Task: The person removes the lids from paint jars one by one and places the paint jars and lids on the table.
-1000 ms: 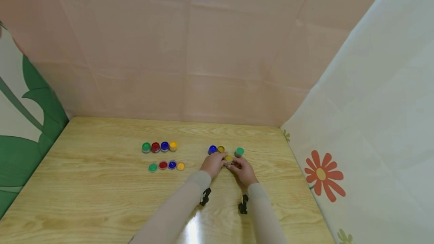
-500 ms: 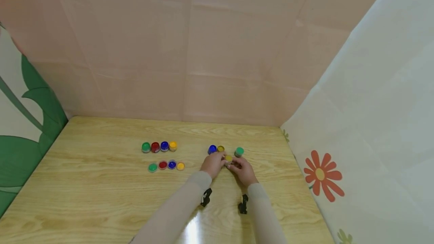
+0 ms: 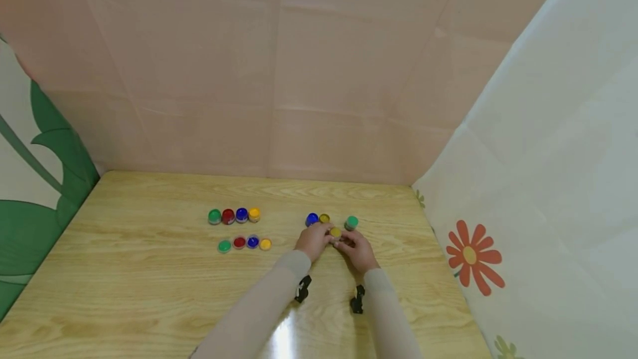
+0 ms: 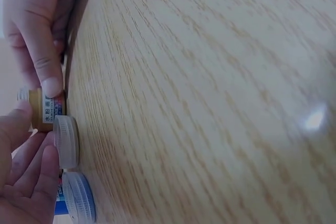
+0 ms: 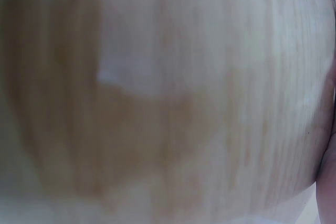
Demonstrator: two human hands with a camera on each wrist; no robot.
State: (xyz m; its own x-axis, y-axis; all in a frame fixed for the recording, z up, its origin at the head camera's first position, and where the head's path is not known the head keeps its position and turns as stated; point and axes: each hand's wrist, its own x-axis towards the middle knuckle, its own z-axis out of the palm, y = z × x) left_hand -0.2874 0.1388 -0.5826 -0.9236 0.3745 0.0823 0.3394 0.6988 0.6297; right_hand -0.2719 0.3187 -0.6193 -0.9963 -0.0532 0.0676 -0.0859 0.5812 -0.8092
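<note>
My left hand (image 3: 314,241) and right hand (image 3: 360,252) meet at a small ochre-yellow paint jar (image 3: 335,233) on the right half of the table. In the left wrist view, the right thumb and fingers pinch the labelled body of the paint jar (image 4: 44,108), while the left thumb presses against its clear lid end. Curled left fingers lie beside it. A clear round lid (image 4: 66,142) sits against the jar on the table, and a blue-tinged lid (image 4: 80,198) is beside that. Only a sliver of the right hand (image 5: 326,156) shows in the right wrist view.
Just beyond the hands stand a blue paint jar (image 3: 312,219), an ochre lid or jar (image 3: 324,219) and a green paint jar (image 3: 351,222). On the left, a row of coloured paint jars (image 3: 228,216) stands behind several matching lids (image 3: 240,242). Fabric walls border the wooden table (image 3: 149,292).
</note>
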